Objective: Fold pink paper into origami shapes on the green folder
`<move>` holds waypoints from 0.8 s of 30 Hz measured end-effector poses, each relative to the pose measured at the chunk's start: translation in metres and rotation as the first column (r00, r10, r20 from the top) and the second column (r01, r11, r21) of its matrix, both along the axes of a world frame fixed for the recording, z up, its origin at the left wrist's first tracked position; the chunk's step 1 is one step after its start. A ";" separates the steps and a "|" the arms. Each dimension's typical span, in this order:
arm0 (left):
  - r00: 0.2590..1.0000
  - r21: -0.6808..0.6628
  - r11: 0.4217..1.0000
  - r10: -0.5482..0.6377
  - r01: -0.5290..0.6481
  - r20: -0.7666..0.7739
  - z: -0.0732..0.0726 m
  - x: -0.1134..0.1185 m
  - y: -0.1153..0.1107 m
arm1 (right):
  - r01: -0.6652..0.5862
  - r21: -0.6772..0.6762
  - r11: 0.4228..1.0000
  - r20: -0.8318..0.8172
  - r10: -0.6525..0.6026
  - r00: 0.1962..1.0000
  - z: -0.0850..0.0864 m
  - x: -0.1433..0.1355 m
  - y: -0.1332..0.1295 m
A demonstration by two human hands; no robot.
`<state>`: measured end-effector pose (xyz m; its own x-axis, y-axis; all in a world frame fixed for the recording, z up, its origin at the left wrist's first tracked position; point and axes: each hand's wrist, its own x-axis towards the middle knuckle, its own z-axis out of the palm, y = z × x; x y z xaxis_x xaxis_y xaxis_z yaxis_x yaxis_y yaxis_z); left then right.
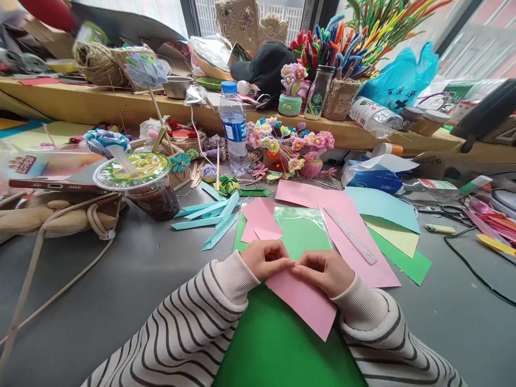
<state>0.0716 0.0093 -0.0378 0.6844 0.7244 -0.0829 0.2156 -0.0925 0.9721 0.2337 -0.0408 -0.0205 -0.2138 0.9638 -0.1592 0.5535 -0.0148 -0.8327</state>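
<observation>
Both my hands meet over a green mat (282, 344), pinching the far edge of a pink sheet of paper (304, 303). My left hand (268, 259) has its thumb and fingers closed on the paper's upper left part. Beside it, my right hand (325, 271) grips the same edge, the two thumbs nearly touching. My fingers hide whether that edge is folded. Just beyond the left hand lie smaller pink paper pieces (263, 217). Right of the mat, a clear ruler (350, 235) rests on a large pink sheet (379, 271).
Folded light-blue paper strips (220, 215) lie left of the mat, near a lidded drink cup (139, 185). Blue paper (385, 207) and green paper (417, 266) are at right, with scissors (447, 212). A water bottle (234, 131) and crocheted flowers (290, 142) stand behind.
</observation>
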 end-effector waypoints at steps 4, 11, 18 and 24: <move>0.999 -0.003 0.999 0.042 -0.041 0.035 0.005 -0.004 -0.002 | -0.007 -0.018 1.000 -0.073 0.005 0.997 0.002 0.002 -0.001; 0.971 -0.022 0.979 0.202 -0.201 0.127 0.014 -0.012 0.002 | -0.010 -0.095 0.995 -0.177 -0.007 0.984 0.008 0.012 -0.001; 0.945 0.062 0.948 0.303 -0.312 0.126 0.021 -0.015 0.005 | -0.034 -0.208 0.978 -0.301 -0.031 0.953 0.017 0.029 0.001; 0.918 0.080 0.925 0.353 -0.372 0.182 0.025 -0.017 0.005 | 0.039 -0.196 0.980 -0.285 -0.095 0.954 0.024 0.044 -0.002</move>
<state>0.0549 0.0147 -0.0124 0.3704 0.9233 0.1012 0.0965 -0.1466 0.9845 0.2779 -0.0431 0.0040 -0.2137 0.9366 -0.2775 0.2790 -0.2137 -0.9362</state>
